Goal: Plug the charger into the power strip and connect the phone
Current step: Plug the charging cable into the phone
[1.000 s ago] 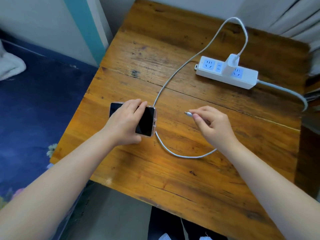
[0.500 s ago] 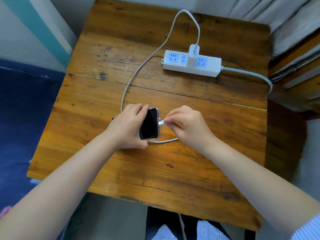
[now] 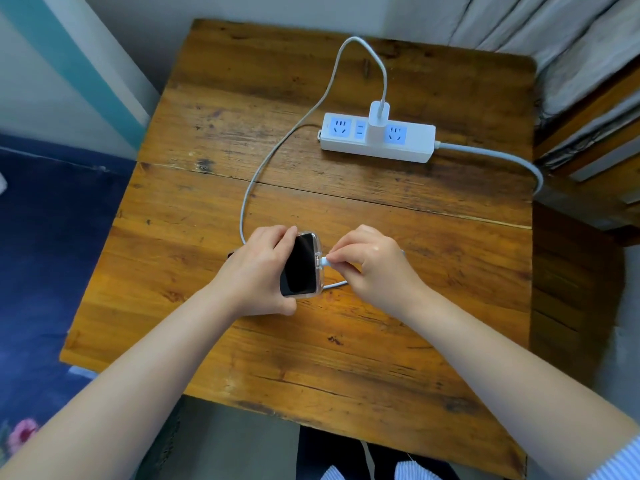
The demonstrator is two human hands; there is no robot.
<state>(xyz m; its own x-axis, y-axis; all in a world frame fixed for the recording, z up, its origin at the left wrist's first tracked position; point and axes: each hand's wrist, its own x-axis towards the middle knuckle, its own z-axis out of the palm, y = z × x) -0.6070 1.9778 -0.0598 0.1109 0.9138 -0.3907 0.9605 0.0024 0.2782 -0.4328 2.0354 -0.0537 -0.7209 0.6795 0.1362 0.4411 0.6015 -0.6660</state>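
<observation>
Worn wooden table [image 3: 346, 341] with a white power strip [image 3: 377, 140] near the far edge, and a small white charger block [image 3: 378, 121] sits plugged into it. Left hand [image 3: 256, 271] is wrapped around a black phone in a clear case [image 3: 300, 266] mid-table, tilted up. Right hand [image 3: 374, 268] pinches the white cable's plug [image 3: 325, 262] right at the phone's end, with the thin white cable [image 3: 277, 157] looping back to the charger.

There is one view only, from a wide-angle camera worn on the person's head, looking forward and steeply down. It sits close above the wooden tabletop [image 3: 346, 358], whose far edge meets the wall. Both forearms reach in from the bottom corners.
</observation>
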